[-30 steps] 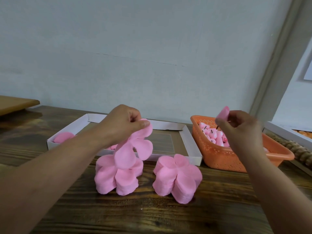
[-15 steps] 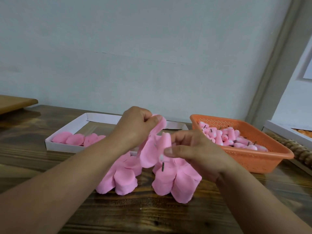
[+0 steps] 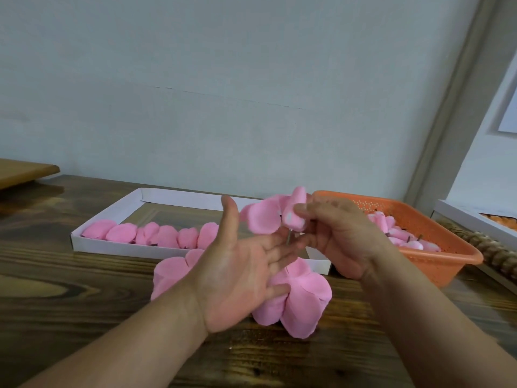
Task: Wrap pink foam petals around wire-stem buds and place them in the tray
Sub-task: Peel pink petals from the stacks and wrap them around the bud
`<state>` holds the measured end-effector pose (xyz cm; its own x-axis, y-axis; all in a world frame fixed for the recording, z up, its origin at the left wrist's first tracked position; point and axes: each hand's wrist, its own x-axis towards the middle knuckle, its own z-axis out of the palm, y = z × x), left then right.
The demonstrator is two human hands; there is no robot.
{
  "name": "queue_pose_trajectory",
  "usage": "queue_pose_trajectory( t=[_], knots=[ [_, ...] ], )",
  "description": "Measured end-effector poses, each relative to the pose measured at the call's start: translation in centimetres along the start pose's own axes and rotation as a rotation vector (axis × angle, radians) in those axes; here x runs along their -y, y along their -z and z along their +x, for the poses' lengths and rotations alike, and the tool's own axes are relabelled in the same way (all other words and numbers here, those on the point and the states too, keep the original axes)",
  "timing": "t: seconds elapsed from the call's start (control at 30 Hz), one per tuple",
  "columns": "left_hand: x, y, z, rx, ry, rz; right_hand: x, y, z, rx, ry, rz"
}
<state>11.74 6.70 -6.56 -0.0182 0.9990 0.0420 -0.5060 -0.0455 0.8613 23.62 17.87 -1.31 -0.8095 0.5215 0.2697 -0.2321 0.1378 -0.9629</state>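
Your right hand (image 3: 340, 236) pinches the bud (image 3: 292, 219) between thumb and fingertips, bud end up, wire stem (image 3: 288, 238) pointing straight down, long axis near vertical. A pink foam petal piece (image 3: 263, 219) hangs off the bud toward your left hand, lobes spread sideways. Your left hand (image 3: 237, 273) is palm up, fingers spread and relaxed, just under the stem, thumb up beside the petal; it grips nothing. Two petal stacks sit on the worktop (image 3: 84, 317) below your hands: one (image 3: 299, 301) under your left fingers, one (image 3: 170, 273) behind your left wrist. Beyond your left hand, the white tray (image 3: 117, 217) holds a row of wrapped buds (image 3: 156, 235). Beyond your right hand, the orange basket (image 3: 436, 261) holds loose buds.
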Motion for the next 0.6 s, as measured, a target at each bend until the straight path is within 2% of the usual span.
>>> queue_pose_trajectory(
  t=[0.13,0.27,0.43,0.53,0.6],
  knots=[
    [-0.5,-0.5,0.2,-0.012,-0.137,0.009,-0.1,0.6,-0.2,0.000,-0.089,-0.103],
    [-0.7,-0.7,0.9,-0.032,-0.188,-0.006,-0.3,1.0,-0.5,0.046,-0.116,-0.167],
    [-0.4,-0.2,1.9,-0.194,-0.284,0.143,-0.9,1.2,-0.7,0.081,-0.147,-0.295],
    [0.2,-0.1,2.1,-0.327,-0.277,0.123,-1.2,1.7,-0.8,0.045,-0.146,-0.336],
    [0.5,-0.2,2.1,-0.351,-0.284,0.202,-1.3,2.2,-1.0,-0.011,-0.110,-0.368]
  ],
)
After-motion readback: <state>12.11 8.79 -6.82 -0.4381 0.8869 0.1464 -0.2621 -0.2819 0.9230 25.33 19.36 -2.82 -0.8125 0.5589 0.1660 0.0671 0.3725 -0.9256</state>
